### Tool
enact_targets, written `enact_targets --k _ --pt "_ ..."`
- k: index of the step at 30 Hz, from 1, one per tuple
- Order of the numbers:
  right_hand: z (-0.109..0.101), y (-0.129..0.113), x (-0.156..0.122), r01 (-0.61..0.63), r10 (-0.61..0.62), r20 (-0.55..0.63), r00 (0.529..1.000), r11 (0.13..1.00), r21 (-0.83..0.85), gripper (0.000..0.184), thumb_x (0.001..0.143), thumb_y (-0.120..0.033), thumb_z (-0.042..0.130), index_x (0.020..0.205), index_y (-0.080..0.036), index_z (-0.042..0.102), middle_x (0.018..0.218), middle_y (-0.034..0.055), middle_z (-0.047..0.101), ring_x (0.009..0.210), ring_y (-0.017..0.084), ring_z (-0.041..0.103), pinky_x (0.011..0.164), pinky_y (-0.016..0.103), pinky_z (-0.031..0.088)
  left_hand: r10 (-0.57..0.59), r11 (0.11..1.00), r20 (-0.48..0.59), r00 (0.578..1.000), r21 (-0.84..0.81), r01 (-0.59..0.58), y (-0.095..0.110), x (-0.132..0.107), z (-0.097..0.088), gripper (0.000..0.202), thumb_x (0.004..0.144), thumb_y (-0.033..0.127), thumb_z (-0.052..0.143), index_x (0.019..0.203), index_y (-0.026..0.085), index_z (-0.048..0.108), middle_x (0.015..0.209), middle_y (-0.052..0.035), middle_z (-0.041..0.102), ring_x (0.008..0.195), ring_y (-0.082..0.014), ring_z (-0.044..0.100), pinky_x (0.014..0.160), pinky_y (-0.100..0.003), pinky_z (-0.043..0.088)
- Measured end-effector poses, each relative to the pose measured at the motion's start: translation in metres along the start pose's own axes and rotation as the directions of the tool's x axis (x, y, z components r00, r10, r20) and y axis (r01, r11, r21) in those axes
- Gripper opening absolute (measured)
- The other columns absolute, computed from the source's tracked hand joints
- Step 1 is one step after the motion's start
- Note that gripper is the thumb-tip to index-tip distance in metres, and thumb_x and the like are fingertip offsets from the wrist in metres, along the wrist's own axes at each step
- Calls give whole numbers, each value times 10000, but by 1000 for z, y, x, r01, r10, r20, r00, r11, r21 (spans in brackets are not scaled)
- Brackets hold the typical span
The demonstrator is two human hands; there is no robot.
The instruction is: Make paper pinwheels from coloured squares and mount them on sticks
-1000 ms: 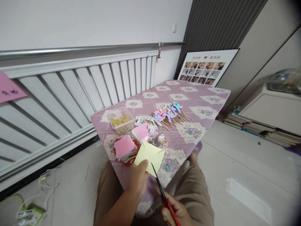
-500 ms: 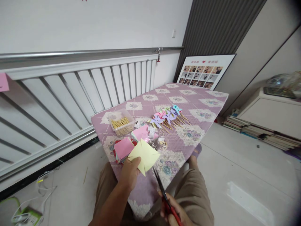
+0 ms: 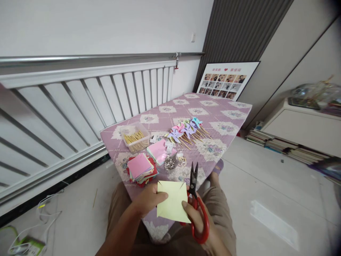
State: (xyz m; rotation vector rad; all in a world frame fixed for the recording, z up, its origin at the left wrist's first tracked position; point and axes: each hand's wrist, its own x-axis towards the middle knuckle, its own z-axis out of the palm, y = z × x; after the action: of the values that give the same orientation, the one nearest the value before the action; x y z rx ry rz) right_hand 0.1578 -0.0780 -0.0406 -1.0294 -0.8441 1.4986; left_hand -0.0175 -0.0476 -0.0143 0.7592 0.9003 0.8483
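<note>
A pale yellow paper square (image 3: 172, 201) with cuts at its corners is held flat above my lap. My left hand (image 3: 147, 200) pinches its left edge. My right hand (image 3: 195, 221) grips red-handled scissors (image 3: 196, 206), blades pointing up and slightly apart, and its thumb presses the paper's right edge. Just beyond, on the purple quilted table (image 3: 226, 115), lie a stack of coloured paper squares (image 3: 141, 168), a pink paper pile (image 3: 160, 150), a small heap of metal pins (image 3: 169, 164) and a little round dish (image 3: 181, 158).
A clear box of wooden sticks (image 3: 134, 138) and a row of finished paper pinwheels (image 3: 186, 130) lie further back. A white slatted rail (image 3: 80, 103) runs along the left. A photo board (image 3: 226, 81) leans at the far end. Books (image 3: 282, 145) are stacked on the floor right.
The yellow paper came down from over the table edge toward my lap. My right hand rose with the scissors, swung the blades upright, and now also touches the paper.
</note>
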Motion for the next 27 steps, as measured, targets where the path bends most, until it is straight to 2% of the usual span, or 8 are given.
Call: enact_targets --k 4,8,10,13,16,19,23,27 --pt "8 7 5 25 -21 -87 996 998 52 547 750 -360 715 1225 -185 508 986 90 718 787 252 681 697 358 551 44 982 -22 999 -184 -47 -9 0 0 304 712 395 722 893 150 720 796 -100 715 641 -183 630 603 -277 461" --pt "14 6 13 107 -97 -186 978 993 46 537 781 -368 677 1253 -187 498 1101 92 693 939 266 662 770 353 549 84 920 99 992 -389 -39 -21 -4 10 499 692 515 722 1050 170 677 991 -128 693 807 -204 635 656 -273 468" --pt "17 2 16 135 -125 -209 970 990 37 490 797 -362 656 1232 -188 513 1116 85 685 973 263 650 788 348 544 98 890 124 987 -456 -31 -30 -5 18 514 677 496 747 1067 172 666 998 -119 686 849 -192 626 678 -261 469" --pt "22 0 18 165 -152 -239 959 986 34 422 808 -341 646 1186 -198 524 1072 69 690 935 245 654 782 331 541 132 833 62 989 -547 -76 -43 -3 31 377 699 401 764 1001 194 673 940 -77 692 817 -153 621 684 -243 467" --pt "23 2 17 162 -151 -258 954 987 20 454 815 -333 644 1217 -195 486 1045 70 686 882 237 660 760 332 545 137 821 -55 989 -553 -144 -48 3 40 292 694 349 776 915 188 673 886 -57 701 742 -130 619 650 -235 467" --pt "22 5 14 163 -167 -252 953 986 -38 503 821 -344 646 1254 -196 441 1042 74 684 903 247 657 772 339 543 138 850 -194 971 -481 -216 -45 8 46 332 655 340 801 911 179 664 892 -63 714 696 -136 623 596 -234 461" --pt "22 3 10 151 -171 -213 962 982 -110 472 807 -371 664 1201 -213 459 1016 68 672 901 252 639 764 333 525 165 885 -199 966 -402 -234 -37 13 48 379 700 324 747 1033 164 662 1010 -119 715 811 -231 665 628 -291 493" --pt "12 4 4 147 -172 -163 971 976 -159 481 854 -434 601 1249 -213 438 700 -10 590 599 185 554 543 279 464 191 885 -246 950 -376 -275 -27 20 43 355 711 269 713 1044 153 673 1020 -122 720 867 -272 673 695 -327 511"
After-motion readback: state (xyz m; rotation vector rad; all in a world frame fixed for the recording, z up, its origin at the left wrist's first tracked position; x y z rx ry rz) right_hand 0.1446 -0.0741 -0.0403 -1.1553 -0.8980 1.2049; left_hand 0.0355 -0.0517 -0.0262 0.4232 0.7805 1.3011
